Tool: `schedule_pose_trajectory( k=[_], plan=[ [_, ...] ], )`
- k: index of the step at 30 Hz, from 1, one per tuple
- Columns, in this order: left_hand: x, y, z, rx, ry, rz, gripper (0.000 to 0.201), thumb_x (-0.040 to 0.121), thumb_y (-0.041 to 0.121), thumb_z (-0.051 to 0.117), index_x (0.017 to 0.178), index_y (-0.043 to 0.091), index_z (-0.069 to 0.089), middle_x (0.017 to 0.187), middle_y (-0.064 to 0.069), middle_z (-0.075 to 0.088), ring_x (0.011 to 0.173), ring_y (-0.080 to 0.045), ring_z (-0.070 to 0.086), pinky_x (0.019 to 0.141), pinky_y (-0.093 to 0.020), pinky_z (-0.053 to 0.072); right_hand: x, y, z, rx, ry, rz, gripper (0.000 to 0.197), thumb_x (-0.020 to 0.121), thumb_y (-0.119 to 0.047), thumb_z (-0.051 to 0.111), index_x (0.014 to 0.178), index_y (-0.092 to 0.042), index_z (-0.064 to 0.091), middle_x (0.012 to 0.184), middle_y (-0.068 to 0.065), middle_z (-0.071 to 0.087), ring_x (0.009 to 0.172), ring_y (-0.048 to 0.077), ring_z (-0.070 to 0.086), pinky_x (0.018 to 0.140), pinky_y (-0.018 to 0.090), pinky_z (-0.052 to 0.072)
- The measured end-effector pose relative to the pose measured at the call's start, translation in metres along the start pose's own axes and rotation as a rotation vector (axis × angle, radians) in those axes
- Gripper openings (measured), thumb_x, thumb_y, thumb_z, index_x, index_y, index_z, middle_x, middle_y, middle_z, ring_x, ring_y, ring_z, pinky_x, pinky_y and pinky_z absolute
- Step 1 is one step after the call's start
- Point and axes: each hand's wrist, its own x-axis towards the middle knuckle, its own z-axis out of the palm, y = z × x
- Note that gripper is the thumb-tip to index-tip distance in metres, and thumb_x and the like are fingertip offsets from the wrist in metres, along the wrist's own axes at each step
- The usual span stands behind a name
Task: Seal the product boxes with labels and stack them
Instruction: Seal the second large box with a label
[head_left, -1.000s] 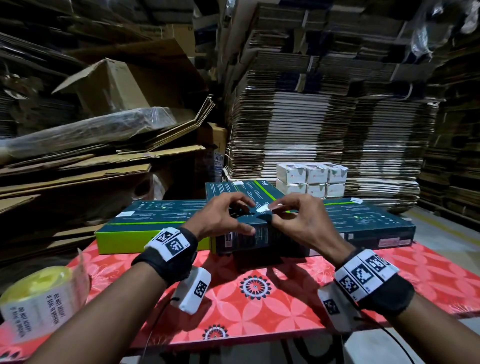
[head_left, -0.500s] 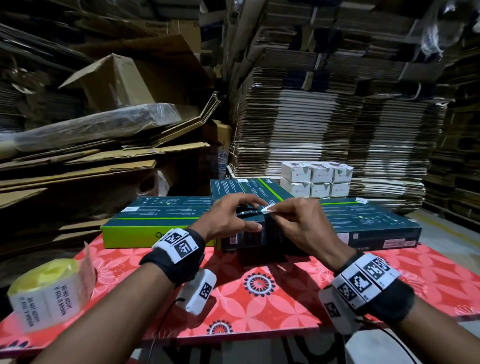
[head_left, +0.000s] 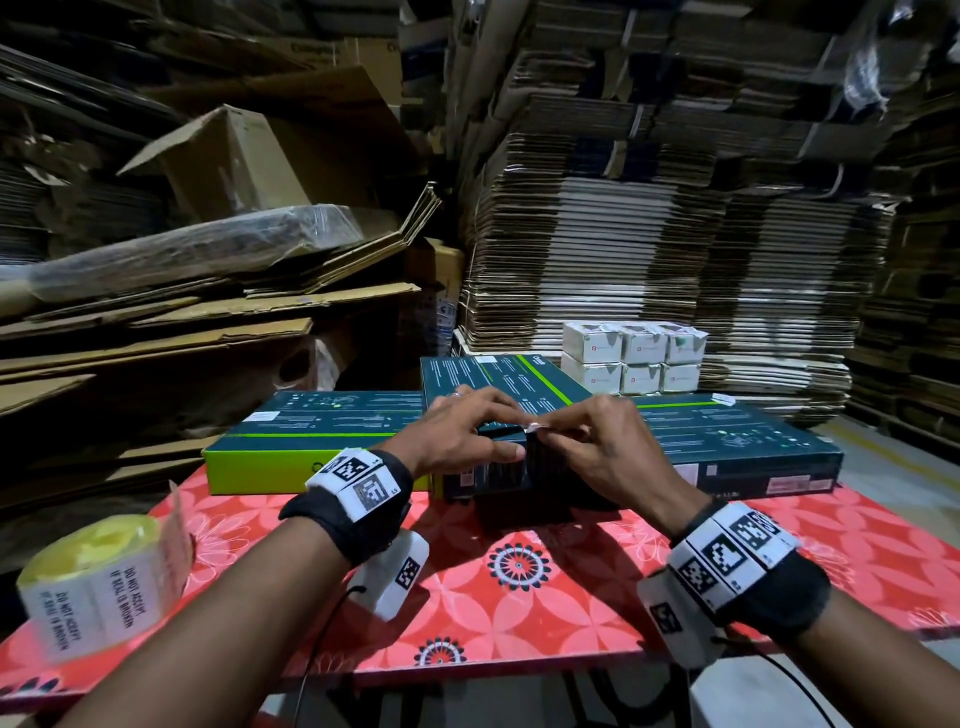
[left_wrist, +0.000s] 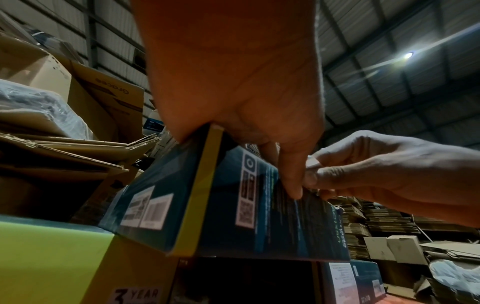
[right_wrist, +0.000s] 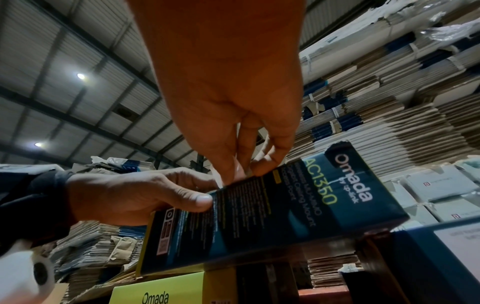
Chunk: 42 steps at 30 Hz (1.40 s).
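The right hand (head_left: 610, 457) has a pinching grip on a small white label (head_left: 535, 427) at the top edge of the dark product box (head_left: 498, 470). The left hand (head_left: 457, 436) grips this box, thumb on its front. Below lies the red tabletop (head_left: 519, 597), and far left the label roll (head_left: 98, 587).

Dark teal product box (head_left: 498, 470) propped on stacked boxes; small white label (head_left: 535, 427), apparently half-stuck, at top edge.

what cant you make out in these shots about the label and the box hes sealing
- Label: head view shows only a small white tip; the right hand covers the rest, so its print and how far it is stuck are hidden.
- Omada box flap seam: fingers cover it in both wrist views.
- Box small print: blurred in the left wrist view.
- Label roll: cut off by the head view's left edge.
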Motion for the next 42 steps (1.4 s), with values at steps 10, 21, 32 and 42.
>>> schedule_pose_trajectory(
  k=[10, 21, 32, 42],
  plan=[
    [0.0, 0.011, -0.007, 0.155, -0.132, -0.029, 0.047, 0.096, 0.056, 0.054, 0.142, 0.057, 0.043, 0.152, 0.016, 0.039, 0.133, -0.02, 0.032, 0.115, -0.053, 0.02, -0.006, 0.005, -0.004, 0.059, 0.011, -0.003, 0.012, 0.078, -0.014, 0.082, 0.087, -0.021, 0.082, 0.087, -0.008, 0.079, 0.082, -0.002, 0.071, 0.079, 0.031, 0.058],
    [-0.003, 0.011, -0.008, 0.191, -0.176, -0.025, 0.06, 0.083, 0.069, 0.038, 0.143, 0.061, 0.036, 0.159, 0.015, 0.034, 0.142, -0.023, 0.029, 0.114, -0.056, 0.022, -0.004, 0.004, -0.007, 0.049, -0.025, -0.087, 0.014, 0.078, -0.007, 0.081, 0.086, -0.019, 0.083, 0.09, -0.009, 0.078, 0.085, -0.002, 0.07, 0.079, 0.023, 0.058],
    [-0.003, 0.016, -0.009, 0.198, -0.177, -0.047, 0.056, 0.09, 0.066, 0.042, 0.145, 0.057, 0.039, 0.157, 0.016, 0.036, 0.139, -0.03, 0.03, 0.112, -0.056, 0.023, -0.001, 0.008, -0.008, -0.167, -0.062, -0.224, 0.012, 0.075, -0.013, 0.086, 0.084, -0.021, 0.082, 0.086, -0.003, 0.071, 0.078, 0.015, 0.062, 0.066, 0.021, 0.037],
    [-0.004, 0.022, -0.011, 0.157, -0.143, -0.081, 0.047, 0.096, 0.047, 0.057, 0.141, 0.056, 0.045, 0.151, 0.019, 0.041, 0.126, -0.021, 0.033, 0.102, -0.046, 0.024, 0.007, 0.004, -0.033, -0.233, -0.301, -0.202, 0.015, 0.091, -0.04, 0.073, 0.1, -0.032, 0.081, 0.085, -0.009, 0.068, 0.076, 0.007, 0.058, 0.066, 0.023, 0.039]
  ],
)
